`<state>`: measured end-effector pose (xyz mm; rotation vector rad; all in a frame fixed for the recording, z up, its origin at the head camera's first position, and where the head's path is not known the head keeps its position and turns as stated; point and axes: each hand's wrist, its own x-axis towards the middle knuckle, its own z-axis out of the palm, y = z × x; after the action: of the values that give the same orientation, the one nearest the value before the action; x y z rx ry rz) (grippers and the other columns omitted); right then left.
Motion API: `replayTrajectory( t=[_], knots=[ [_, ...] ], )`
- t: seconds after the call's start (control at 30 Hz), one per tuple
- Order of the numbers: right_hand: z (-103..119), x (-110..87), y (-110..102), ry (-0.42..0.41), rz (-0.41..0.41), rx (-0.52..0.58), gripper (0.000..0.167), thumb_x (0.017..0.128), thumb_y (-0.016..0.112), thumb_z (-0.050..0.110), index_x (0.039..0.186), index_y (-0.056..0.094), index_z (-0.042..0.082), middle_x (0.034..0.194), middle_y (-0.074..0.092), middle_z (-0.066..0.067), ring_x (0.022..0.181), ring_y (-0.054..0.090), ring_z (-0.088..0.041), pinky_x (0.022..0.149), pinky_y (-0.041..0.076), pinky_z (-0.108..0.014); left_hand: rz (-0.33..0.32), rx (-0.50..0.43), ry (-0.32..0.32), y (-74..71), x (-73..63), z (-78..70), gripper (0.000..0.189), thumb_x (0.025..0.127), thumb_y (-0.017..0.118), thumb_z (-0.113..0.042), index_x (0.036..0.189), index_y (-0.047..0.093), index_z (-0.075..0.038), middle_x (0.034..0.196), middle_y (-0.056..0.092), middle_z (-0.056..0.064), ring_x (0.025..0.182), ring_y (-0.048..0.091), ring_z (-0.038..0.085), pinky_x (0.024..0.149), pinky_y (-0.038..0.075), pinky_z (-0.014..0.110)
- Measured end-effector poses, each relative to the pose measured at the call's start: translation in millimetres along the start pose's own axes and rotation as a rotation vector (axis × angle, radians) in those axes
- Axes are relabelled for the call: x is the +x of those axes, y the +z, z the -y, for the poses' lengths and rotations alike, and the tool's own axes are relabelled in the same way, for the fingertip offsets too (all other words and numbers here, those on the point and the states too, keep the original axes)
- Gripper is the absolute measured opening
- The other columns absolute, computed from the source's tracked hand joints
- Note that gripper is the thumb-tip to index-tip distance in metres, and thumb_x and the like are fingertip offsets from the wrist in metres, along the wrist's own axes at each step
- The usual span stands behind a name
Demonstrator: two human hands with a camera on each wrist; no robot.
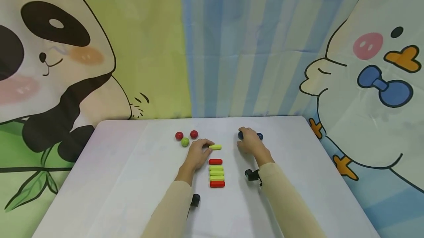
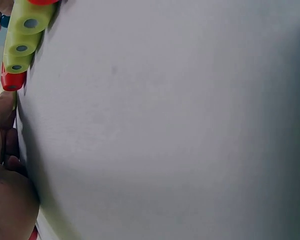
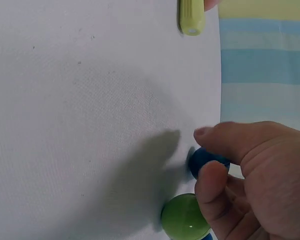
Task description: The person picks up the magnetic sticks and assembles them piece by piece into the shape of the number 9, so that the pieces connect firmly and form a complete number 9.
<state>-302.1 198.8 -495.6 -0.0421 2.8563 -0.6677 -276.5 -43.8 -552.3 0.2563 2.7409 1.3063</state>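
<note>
My left hand (image 1: pixel 197 153) pinches one end of a short yellow-green rod (image 1: pixel 216 147); the rod's free end points right. In the right wrist view this rod (image 3: pixel 192 17) shows a small pale dot in its end. Nearer me lies a column of rods: a red rod (image 1: pixel 215 161), several yellow-green rods (image 1: pixel 216 173) side by side, and another red rod (image 1: pixel 217 184). My right hand (image 1: pixel 250 143) has thumb and finger curved about a blue ball (image 3: pixel 202 159); I cannot tell whether they grip it. Below it in that view is a green ball (image 3: pixel 184 217).
Left of my left hand are two red balls (image 1: pixel 194 134) and a green ball (image 1: pixel 184 142). Another blue ball (image 1: pixel 260 136) sits right of my right hand. A patterned curtain (image 1: pixel 232 46) hangs behind the white table (image 1: pixel 109 179). Dark wrist cameras (image 1: pixel 252 174) hang under my sleeves.
</note>
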Motion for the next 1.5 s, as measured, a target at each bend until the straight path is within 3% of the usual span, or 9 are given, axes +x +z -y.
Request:
replayTrajectory(
  t=[0.4,0.73,1.0,1.27,1.5],
  knots=[
    [6,-1.3,14,-0.074,-0.045,-0.039,0.041,0.097,0.065,0.004,0.138,0.060,0.008,0.135,0.061,-0.018,0.130,0.056,-0.035,0.111,0.044,-0.050,-0.016,-0.045,-0.043,1.0,0.2,2.1,0.023,0.100,0.067,-0.015,0.122,0.071,-0.023,0.128,0.064,0.001,0.126,0.052,0.025,0.112,0.042,0.045],
    [8,-16.4,28,-0.160,-0.162,0.025,0.051,0.095,0.069,0.005,0.144,0.057,0.013,0.129,0.063,-0.015,0.114,0.063,-0.030,0.102,0.052,-0.046,-0.024,-0.064,-0.057,8.8,-4.2,0.1,0.025,0.100,0.068,-0.015,0.124,0.070,-0.021,0.128,0.065,0.002,0.127,0.053,0.026,0.113,0.041,0.046],
    [11,-26.6,29,-0.250,-0.220,0.049,0.044,0.093,0.071,0.001,0.136,0.064,0.004,0.125,0.064,-0.017,0.108,0.066,-0.031,0.095,0.055,-0.043,-0.026,-0.050,-0.048,4.1,0.4,-3.5,0.024,0.100,0.067,-0.015,0.123,0.071,-0.022,0.127,0.065,0.002,0.126,0.053,0.025,0.113,0.041,0.046],
    [5,-32.0,43,-0.196,-0.146,0.060,0.044,0.096,0.072,0.011,0.139,0.062,0.010,0.133,0.064,-0.013,0.124,0.062,-0.028,0.106,0.050,-0.044,-0.007,-0.044,-0.044,3.7,-1.3,-4.2,0.024,0.100,0.068,-0.014,0.121,0.071,-0.023,0.126,0.065,0.002,0.126,0.053,0.026,0.113,0.041,0.047],
    [1,-35.5,50,-0.203,-0.166,0.174,0.044,0.095,0.075,0.014,0.137,0.063,0.010,0.135,0.065,-0.014,0.123,0.062,-0.028,0.106,0.049,-0.046,-0.019,-0.036,-0.039,4.3,-1.9,-3.7,0.023,0.100,0.067,-0.015,0.121,0.071,-0.023,0.125,0.065,0.002,0.123,0.053,0.025,0.112,0.042,0.046]
  ],
)
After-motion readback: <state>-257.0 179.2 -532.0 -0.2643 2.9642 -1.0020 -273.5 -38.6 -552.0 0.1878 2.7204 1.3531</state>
